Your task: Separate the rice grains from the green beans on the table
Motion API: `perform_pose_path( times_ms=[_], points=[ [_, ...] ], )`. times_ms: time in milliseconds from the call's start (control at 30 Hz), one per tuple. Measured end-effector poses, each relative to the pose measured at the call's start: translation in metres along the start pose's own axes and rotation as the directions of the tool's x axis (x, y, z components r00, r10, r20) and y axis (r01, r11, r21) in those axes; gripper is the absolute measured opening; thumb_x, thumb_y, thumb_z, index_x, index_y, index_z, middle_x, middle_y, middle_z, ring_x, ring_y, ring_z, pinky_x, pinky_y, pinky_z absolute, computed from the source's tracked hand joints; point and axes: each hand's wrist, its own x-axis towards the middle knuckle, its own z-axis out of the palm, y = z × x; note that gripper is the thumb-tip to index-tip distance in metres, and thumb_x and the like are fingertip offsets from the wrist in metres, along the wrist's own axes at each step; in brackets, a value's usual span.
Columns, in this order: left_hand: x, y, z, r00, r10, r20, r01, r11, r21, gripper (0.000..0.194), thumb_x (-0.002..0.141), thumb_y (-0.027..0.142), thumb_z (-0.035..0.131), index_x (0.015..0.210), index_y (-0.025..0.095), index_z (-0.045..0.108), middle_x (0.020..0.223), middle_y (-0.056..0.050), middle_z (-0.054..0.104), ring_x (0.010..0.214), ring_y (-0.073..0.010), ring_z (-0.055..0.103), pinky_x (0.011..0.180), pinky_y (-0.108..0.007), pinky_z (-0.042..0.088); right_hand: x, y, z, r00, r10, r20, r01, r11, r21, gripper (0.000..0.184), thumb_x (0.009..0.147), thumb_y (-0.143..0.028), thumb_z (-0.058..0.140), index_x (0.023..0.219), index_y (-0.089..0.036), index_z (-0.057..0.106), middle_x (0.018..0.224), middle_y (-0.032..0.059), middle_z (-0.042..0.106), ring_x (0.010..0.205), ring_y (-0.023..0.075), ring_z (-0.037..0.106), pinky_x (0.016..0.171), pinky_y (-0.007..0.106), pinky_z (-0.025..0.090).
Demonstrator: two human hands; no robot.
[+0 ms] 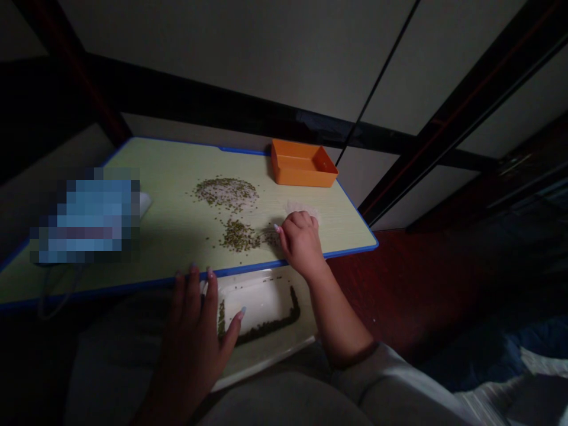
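Green seeds (239, 235) lie in two piles on the pale, blue-edged tabletop (168, 177), below dark-trimmed panels (222, 47). The right hand (302, 239) curls beside them — whether clamped, I can't tell; the left hand (197, 325) spreads its fingers over the white tray (266, 299).

Dim light on my remote feed; corners sink into shadow. I log smooth, pale grey wall panels (248, 47), crossed by a glossy black horizontal band (177, 92). Before them: a pale green, blue-edged flat tabletop (164, 168). Right side: dark red floor (377, 290), then rumpled dark blue fabric (492, 349). Far right too dark to read.
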Motion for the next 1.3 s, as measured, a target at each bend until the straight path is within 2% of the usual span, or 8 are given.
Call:
perform_pose_path(
  times_ms=[367,567,733,900,1033,1300],
  points=[
    [0.000,0.001,-0.001,1.000,0.007,0.003,-0.007,1.000,0.013,0.084,0.088,0.041,0.050,0.156,0.011,0.010,0.162,-0.027,0.015,0.152,-0.0420,0.009,0.115,-0.062,0.029,0.001,-0.004,-0.001,0.997,-0.065,0.051,0.061,0.996,0.064,0.030,0.102,-0.030,0.039,0.091,-0.019,0.065,0.101,0.0102,0.062,0.100,0.0236,0.046,0.085,0.037,0.031],
    [0.001,0.000,-0.001,1.000,0.014,-0.003,-0.014,1.000,0.009,0.084,0.088,0.040,0.051,0.155,0.011,0.010,0.162,-0.026,0.015,0.152,-0.0426,0.009,0.116,-0.062,0.028,-0.001,-0.001,-0.003,0.999,-0.033,0.031,0.032,0.998,0.047,0.029,0.101,-0.029,0.040,0.091,-0.019,0.065,0.100,0.0099,0.062,0.101,0.0236,0.046,0.086,0.037,0.031],
    [0.000,0.001,-0.002,1.000,-0.009,0.021,0.008,1.000,0.008,0.084,0.089,0.041,0.049,0.156,0.013,0.007,0.163,-0.025,0.012,0.152,-0.0429,0.009,0.116,-0.063,0.028,-0.002,0.000,-0.001,0.994,-0.104,0.029,0.102,0.992,0.079,0.027,0.101,-0.028,0.042,0.091,-0.018,0.065,0.100,0.0090,0.062,0.099,0.0229,0.047,0.086,0.037,0.031],
    [0.000,0.001,-0.002,0.999,-0.017,0.034,0.017,1.000,0.011,0.085,0.089,0.041,0.050,0.156,0.015,0.004,0.164,-0.023,0.011,0.152,-0.0427,0.008,0.116,-0.063,0.028,-0.001,-0.003,0.000,0.996,-0.087,0.021,0.086,0.994,0.065,0.028,0.101,-0.028,0.042,0.089,-0.019,0.065,0.099,0.0093,0.063,0.098,0.0231,0.048,0.085,0.037,0.031],
    [0.000,0.001,-0.003,1.000,-0.008,0.029,0.008,1.000,0.010,0.086,0.089,0.040,0.050,0.156,0.016,0.003,0.164,-0.024,0.012,0.152,-0.0429,0.009,0.115,-0.063,0.029,0.000,-0.008,0.001,0.992,-0.120,0.032,0.117,0.990,0.080,0.029,0.101,-0.028,0.040,0.088,-0.018,0.065,0.098,0.0094,0.063,0.098,0.0229,0.047,0.085,0.037,0.031],
    [0.001,0.002,-0.003,1.000,0.006,0.014,-0.006,1.000,0.028,0.085,0.088,0.041,0.051,0.156,0.012,0.008,0.162,-0.027,0.015,0.151,-0.0452,0.012,0.112,-0.064,0.033,0.001,-0.009,0.005,0.980,-0.189,0.058,0.180,0.975,0.129,0.027,0.101,-0.027,0.041,0.087,-0.018,0.063,0.097,0.0079,0.062,0.098,0.0216,0.048,0.085,0.036,0.031]
  ],
)
